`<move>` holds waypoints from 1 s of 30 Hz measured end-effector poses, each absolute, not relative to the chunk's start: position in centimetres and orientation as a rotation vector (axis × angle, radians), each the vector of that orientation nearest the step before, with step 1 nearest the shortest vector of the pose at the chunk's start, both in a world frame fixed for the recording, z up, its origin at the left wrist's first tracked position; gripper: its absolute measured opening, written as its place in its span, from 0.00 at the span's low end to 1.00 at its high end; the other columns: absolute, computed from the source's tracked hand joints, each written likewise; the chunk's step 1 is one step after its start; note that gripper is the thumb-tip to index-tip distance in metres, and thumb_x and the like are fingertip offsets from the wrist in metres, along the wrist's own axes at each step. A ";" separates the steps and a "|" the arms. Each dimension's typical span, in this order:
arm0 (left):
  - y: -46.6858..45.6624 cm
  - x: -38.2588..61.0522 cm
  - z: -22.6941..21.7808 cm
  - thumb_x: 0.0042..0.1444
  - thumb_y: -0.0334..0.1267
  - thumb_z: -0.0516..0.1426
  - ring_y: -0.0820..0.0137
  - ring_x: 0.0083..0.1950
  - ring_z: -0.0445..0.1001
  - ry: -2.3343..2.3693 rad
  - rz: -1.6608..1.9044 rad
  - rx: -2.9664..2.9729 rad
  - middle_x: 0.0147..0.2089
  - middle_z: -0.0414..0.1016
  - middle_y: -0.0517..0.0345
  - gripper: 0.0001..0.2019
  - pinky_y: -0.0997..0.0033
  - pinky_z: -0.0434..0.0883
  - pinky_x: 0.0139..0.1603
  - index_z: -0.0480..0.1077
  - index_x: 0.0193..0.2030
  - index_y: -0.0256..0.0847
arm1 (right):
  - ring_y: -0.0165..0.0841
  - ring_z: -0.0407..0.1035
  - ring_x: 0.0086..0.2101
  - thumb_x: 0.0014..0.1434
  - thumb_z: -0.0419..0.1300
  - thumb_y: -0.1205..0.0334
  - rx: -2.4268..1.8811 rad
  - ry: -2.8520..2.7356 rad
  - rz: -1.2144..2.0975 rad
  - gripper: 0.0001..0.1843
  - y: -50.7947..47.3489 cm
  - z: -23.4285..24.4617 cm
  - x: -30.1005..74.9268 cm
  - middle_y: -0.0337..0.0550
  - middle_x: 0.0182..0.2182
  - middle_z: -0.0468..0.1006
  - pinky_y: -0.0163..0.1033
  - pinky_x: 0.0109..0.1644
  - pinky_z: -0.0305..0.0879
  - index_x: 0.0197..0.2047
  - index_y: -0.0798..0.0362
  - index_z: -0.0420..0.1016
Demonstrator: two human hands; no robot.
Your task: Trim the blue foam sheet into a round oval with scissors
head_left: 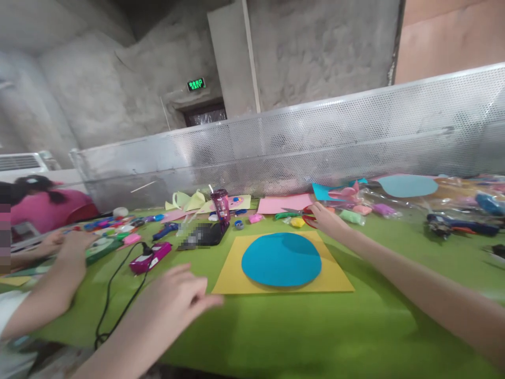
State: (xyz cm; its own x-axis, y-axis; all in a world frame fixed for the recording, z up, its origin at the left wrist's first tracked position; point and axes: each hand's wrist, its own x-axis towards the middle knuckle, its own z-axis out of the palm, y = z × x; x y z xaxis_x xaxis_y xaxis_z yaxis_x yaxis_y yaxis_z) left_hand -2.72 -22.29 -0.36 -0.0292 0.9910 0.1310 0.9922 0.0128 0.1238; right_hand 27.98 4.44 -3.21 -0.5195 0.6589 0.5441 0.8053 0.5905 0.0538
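Observation:
At the far side of a yellow sheet point(231, 276), my right hand point(323, 220) has its fingers on the red-handled scissors point(307, 211). Their blades point left, and part of the handle is hidden by my fingers. A blue paper oval point(282, 259) lies on the yellow sheet, between my two hands. My left hand point(181, 295) hovers over the green tabletop at the left of the sheet, a little blurred. Its fingers are loosely curled, the thumb stands apart, and nothing shows in it.
A purple power strip point(151, 258) with a black cable lies left. Behind are a dark cup with a straw point(221, 204), a pixelated black item point(202, 235), pink paper point(284, 203) and clay packets. A glue gun point(461, 225) lies right. Another person's arms point(65, 268) reach in left.

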 end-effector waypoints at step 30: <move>3.7 1.8 -4.0 0.44 0.50 0.58 0.59 0.40 0.73 -1.829 -1.791 -2.515 0.38 0.77 0.51 0.18 0.63 0.65 0.42 0.75 0.36 0.39 | 0.36 0.70 0.33 0.54 0.54 0.57 -1.163 -1.869 0.143 0.11 4.3 -4.5 28.5 0.49 0.33 0.77 0.37 0.37 0.64 0.35 0.56 0.70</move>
